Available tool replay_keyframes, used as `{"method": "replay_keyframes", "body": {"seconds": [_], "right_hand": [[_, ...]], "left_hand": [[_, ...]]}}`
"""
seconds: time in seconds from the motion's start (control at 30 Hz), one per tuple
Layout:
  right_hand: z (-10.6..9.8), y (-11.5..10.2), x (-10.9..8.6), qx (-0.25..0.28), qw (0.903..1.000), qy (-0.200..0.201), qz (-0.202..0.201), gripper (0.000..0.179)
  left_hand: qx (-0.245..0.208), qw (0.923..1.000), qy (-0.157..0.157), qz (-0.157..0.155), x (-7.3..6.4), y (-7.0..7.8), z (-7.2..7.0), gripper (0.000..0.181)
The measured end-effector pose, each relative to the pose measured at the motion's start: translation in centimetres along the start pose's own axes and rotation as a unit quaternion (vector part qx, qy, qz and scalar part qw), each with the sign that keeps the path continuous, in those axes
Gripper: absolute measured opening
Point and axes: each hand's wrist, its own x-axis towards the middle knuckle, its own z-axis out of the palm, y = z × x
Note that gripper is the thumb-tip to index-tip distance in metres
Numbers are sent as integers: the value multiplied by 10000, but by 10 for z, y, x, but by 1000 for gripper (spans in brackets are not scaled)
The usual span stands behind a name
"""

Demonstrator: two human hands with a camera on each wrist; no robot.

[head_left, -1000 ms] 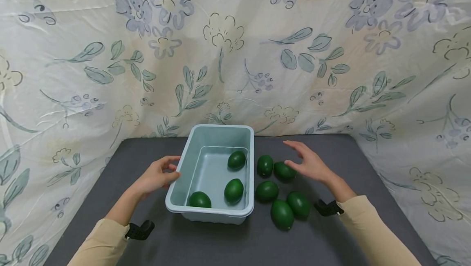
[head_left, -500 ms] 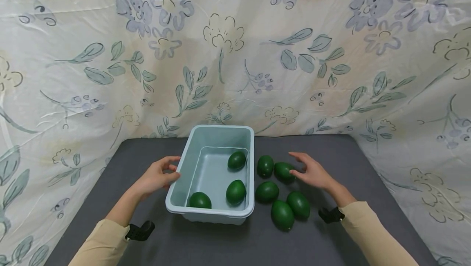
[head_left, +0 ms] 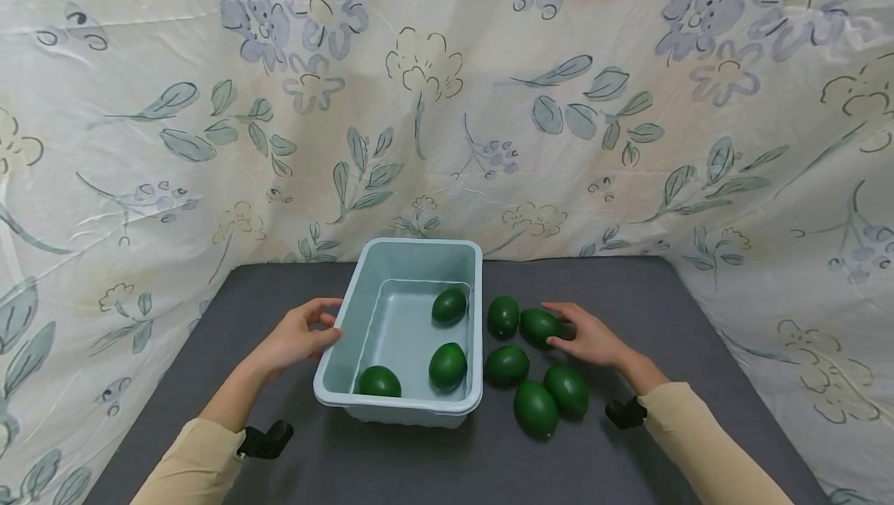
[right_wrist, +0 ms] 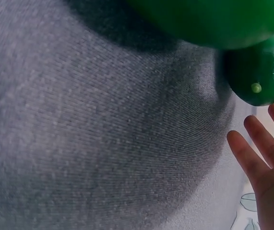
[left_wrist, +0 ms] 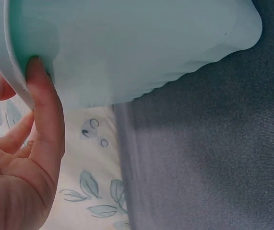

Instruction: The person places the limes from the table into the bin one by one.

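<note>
My left hand point(head_left: 296, 338) pinches the left rim of a pale blue-green plastic bin point(head_left: 398, 406), seen close up in the left wrist view with a finger pressed on the outer wall point(left_wrist: 127, 43) under the lip. Three dark green avocados lie inside the bin, among them one avocado point(head_left: 448, 306) at the far right. My right hand point(head_left: 590, 336) reaches around the right end of another avocado point(head_left: 539, 326) on the table, thumb and forefinger on either side. In the right wrist view its fingers point(right_wrist: 257, 148) are straight and spread, fingertips right by that avocado's point(right_wrist: 256, 79) stem end.
Several more avocados lie right of the bin: one avocado point(head_left: 503, 316) against the reached-for one, another avocado point(head_left: 507, 365) nearer, and a touching pair point(head_left: 535, 409) at the front. A dark grey cloth covers the table point(head_left: 391, 466). Floral fabric point(head_left: 433, 102) hangs behind.
My right hand has come down and toward me from above the far side, then in around the avocado's right end. The left hand stays on the bin rim.
</note>
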Motion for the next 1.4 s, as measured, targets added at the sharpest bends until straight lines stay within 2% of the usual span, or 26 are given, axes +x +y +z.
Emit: {"method": "replay_keyframes", "body": {"seconds": [0.53,0.77,1.0,1.4], "right_hand": [[7,0,6,-202,9996,-204,-23,63],[7,-6,8,-97,9997,-239,52,61],[9,-3,8,-40,9997,-244,67,61],[-1,-7,7,-38,9997,-153,195,62]], "left_hand": [[-115,9999,-32,8,0,2,1,58],[-117,9999,-44,-3,0,2,0,58],[-97,9999,-29,-7,0,3,0,58],[-12,10000,0,-24,0,1,0,58]]}}
